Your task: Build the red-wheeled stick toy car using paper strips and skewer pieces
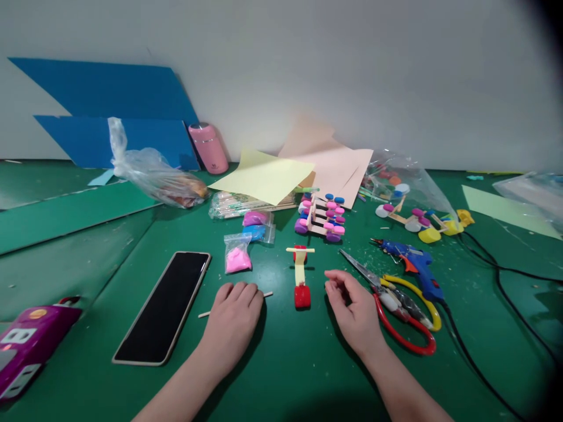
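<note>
My left hand lies palm down on the table with its fingers curled over a thin wooden stick, whose two ends stick out on either side. Between my hands stands a small toy scooter, with red wheels, a pale yellow body and a pale crossbar. My right hand rests on its side just right of the toy, apart from it. Its fingers are loosely bent, the thumb is a little off them, and nothing shows in it. Scissors with red and yellow handles lie just beyond that hand.
A blue glue gun with a black cable lies at the right. A phone is left of my left hand; a purple power strip is farther left. Finished toys, clay bags, paper and a pink bottle stand behind.
</note>
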The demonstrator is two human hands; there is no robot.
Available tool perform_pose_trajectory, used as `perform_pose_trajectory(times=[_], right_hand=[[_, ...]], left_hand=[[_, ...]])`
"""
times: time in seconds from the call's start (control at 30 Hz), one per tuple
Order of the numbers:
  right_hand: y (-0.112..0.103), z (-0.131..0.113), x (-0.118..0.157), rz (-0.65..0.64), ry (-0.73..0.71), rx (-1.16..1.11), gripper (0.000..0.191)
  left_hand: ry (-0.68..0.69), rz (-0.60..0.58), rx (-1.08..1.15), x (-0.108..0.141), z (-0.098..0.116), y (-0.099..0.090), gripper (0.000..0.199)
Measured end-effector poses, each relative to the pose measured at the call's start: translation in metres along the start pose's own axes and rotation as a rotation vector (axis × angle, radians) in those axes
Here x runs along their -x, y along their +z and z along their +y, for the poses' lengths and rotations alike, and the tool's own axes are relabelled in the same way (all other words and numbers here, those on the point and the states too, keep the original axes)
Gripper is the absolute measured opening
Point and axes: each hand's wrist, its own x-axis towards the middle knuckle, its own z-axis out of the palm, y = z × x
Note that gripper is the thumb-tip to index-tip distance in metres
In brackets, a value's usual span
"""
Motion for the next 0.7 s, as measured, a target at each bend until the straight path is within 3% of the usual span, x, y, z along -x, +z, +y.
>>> perform_pose_trajectory(times=[0.27,0.43,0.6,0.7], right_hand=[[0.006,-0.002,0.001,-0.073,-0.049,0.008,0.018],[0.009,-0.011,0.002,-0.159,-0.064,0.114,0.03],[0.016,-0.021,0.002,-0.214,-0.019,0.31,0.056],[0.019,-0.022,0.001,-0.217,-0.012,0.395,0.057]], left_hand=[[-0.052,0.067,0.034,-0.004,0.002,-0.003,0.019],[-0.071,0.071,0.065,-0.005,0.0,0.003,0.018],[-0.066,0.064,0.122,-0.006,-0.001,0.008,0.015],[-0.08,0.07,0.162,-0.006,-0.002,0.008,0.015]])
